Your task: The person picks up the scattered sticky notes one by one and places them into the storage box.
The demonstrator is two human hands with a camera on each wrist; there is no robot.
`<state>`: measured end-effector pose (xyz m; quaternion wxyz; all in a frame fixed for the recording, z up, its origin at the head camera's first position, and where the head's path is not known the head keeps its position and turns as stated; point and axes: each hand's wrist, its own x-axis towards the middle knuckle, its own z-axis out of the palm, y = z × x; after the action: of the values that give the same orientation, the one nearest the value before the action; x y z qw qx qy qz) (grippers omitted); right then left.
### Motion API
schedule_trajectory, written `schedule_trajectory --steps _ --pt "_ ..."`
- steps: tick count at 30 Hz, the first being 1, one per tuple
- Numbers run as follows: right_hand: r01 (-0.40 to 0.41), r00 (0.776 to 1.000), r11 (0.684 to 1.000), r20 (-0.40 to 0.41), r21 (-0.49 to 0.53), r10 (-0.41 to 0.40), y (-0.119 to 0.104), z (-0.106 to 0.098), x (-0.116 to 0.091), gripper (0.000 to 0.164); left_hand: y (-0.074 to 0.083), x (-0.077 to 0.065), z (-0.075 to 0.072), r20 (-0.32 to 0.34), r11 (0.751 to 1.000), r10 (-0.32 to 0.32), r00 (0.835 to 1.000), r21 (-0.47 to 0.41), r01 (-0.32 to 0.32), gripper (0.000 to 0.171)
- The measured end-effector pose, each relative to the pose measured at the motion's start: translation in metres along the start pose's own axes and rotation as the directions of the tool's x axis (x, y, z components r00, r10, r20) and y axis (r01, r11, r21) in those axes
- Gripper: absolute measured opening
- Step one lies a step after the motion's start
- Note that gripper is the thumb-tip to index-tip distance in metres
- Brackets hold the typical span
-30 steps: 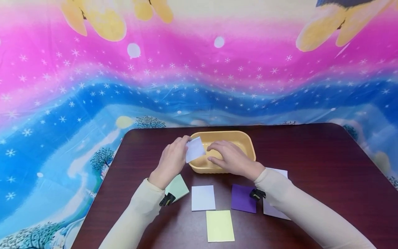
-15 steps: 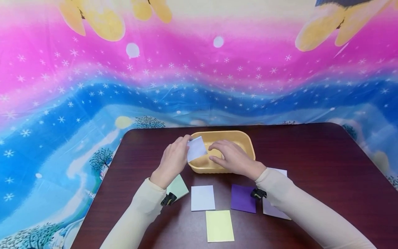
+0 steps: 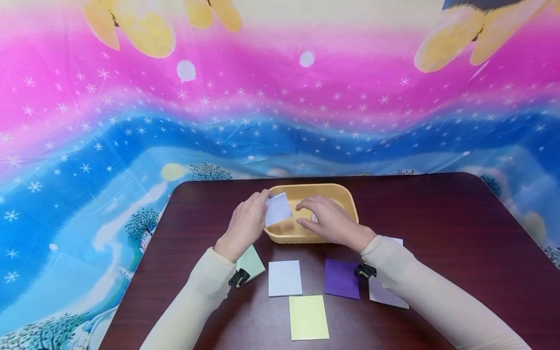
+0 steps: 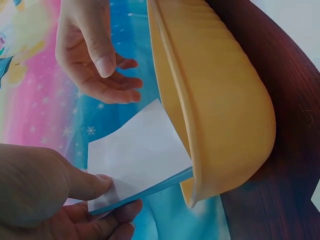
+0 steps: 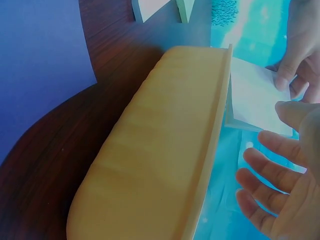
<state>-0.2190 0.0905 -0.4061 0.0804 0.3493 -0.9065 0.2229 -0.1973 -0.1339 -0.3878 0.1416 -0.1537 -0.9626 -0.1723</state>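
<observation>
My left hand (image 3: 246, 218) pinches a sticky note pad (image 3: 277, 210) between thumb and fingers, tilted over the left end of a yellow plastic basket (image 3: 302, 240). In the left wrist view the pad (image 4: 137, 155) has a white face and a blue edge, and its far corner overlaps the basket's rim. My right hand (image 3: 330, 218) hovers over the basket's middle, holding nothing. Its fingers (image 5: 270, 167) are loosely bent and spread in the right wrist view, with the thumb near the pad. Part of the basket's inside is hidden behind the right hand.
On the dark wooden table (image 3: 437, 209), nearer than the basket, lie a pale green pad (image 3: 253, 262), a white pad (image 3: 285, 278), a purple pad (image 3: 341, 278) and a yellow pad (image 3: 308, 317). A greyish pad (image 3: 387, 293) is partly covered by the right sleeve.
Both hands have drifted very slightly to the right over the basket, the left one carrying the sticky note pad along. The basket and the pads on the table stay put.
</observation>
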Motion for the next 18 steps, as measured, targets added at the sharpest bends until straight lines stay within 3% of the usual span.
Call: schedule_trajectory --steps 18 --pt "0.011 1.0 1.0 -0.007 -0.008 -0.011 0.004 0.001 0.0 0.032 0.006 0.005 0.011 0.062 0.998 0.049 0.997 0.035 -0.051 0.025"
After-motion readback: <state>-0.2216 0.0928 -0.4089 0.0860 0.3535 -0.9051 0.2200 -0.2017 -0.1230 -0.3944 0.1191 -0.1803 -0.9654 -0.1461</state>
